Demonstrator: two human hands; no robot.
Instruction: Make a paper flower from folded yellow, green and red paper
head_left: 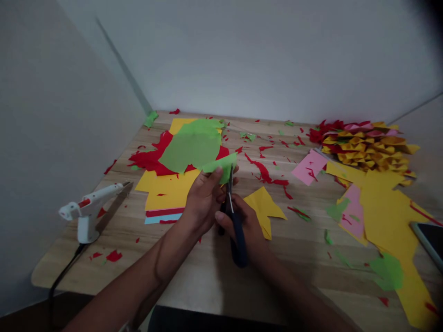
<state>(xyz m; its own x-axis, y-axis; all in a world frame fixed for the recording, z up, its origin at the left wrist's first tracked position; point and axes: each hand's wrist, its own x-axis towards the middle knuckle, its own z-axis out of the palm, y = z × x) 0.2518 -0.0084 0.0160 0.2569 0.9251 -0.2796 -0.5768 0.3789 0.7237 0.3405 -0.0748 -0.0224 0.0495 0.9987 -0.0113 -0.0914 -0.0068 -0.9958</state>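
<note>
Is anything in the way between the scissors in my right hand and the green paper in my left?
Nothing visible: the scissors in your right hand reach right up to the green paper your left hand holds.

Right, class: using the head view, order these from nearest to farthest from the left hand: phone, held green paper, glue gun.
1. Held green paper: gripped by the left hand itself.
2. Glue gun: on the table's left side.
3. Phone: at the far right edge.
</note>
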